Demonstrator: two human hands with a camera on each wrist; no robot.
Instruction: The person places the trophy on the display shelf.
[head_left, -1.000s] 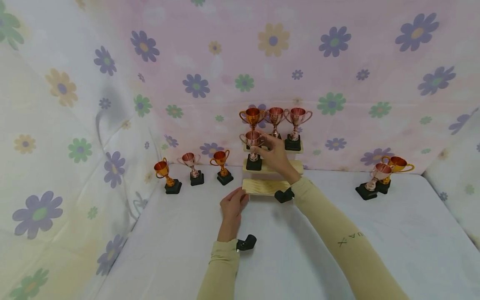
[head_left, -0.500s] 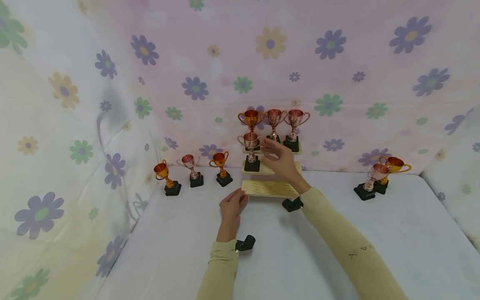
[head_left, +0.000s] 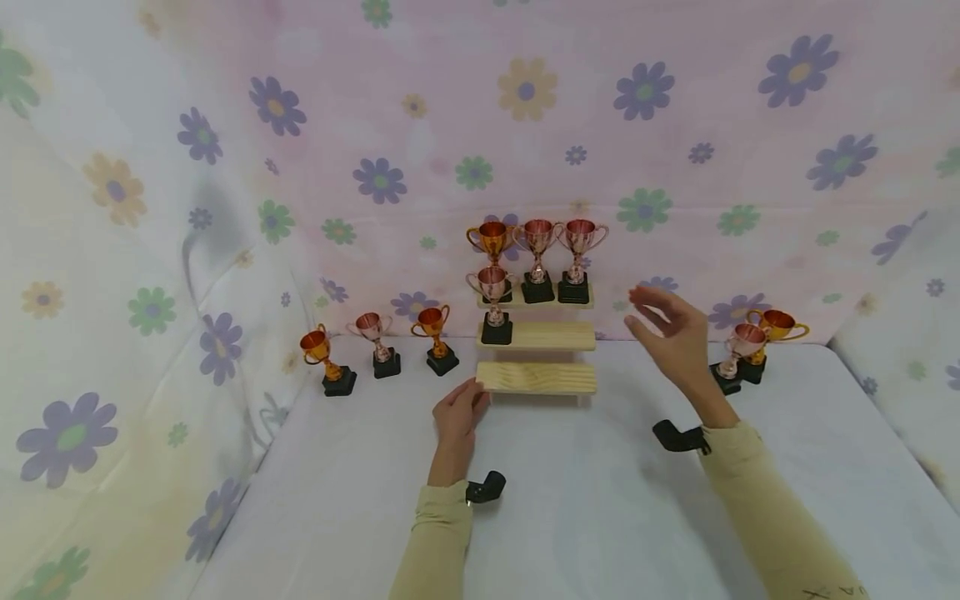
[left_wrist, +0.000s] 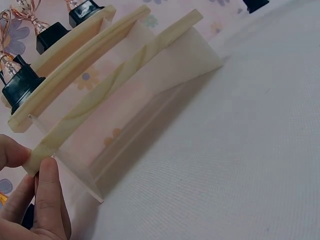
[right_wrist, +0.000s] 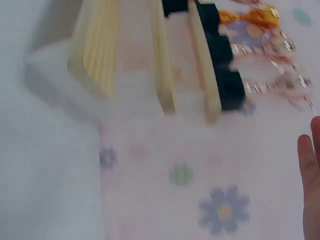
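A three-tier stand with wooden shelves [head_left: 536, 377] is at the middle of the table. My left hand [head_left: 456, 421] pinches the left end of its lowest shelf [left_wrist: 90, 102] between thumb and fingers. On the middle shelf, at the left, a rose-gold trophy cup [head_left: 492, 287] stands upright on its black base. Behind it on the top shelf are an orange-gold trophy [head_left: 491, 237] and two rose-gold trophies [head_left: 538, 237]. My right hand [head_left: 675, 337] is in the air right of the stand, fingers loosely bent and holding nothing. It overlaps the pair of trophies at the right in the head view.
Left of the stand, an orange-gold trophy [head_left: 317, 343], a rose-gold trophy [head_left: 372, 327] and another orange-gold one [head_left: 433, 323] stand on the white table [head_left: 360, 483]. At the right are a rose-gold trophy [head_left: 746, 340] and a gold trophy [head_left: 777, 323]. Flowered cloth [head_left: 420, 50] hangs behind.
My right hand has let go of the rose-gold trophy on the middle shelf and moved right, away from the stand. My left hand stays on the lowest shelf.
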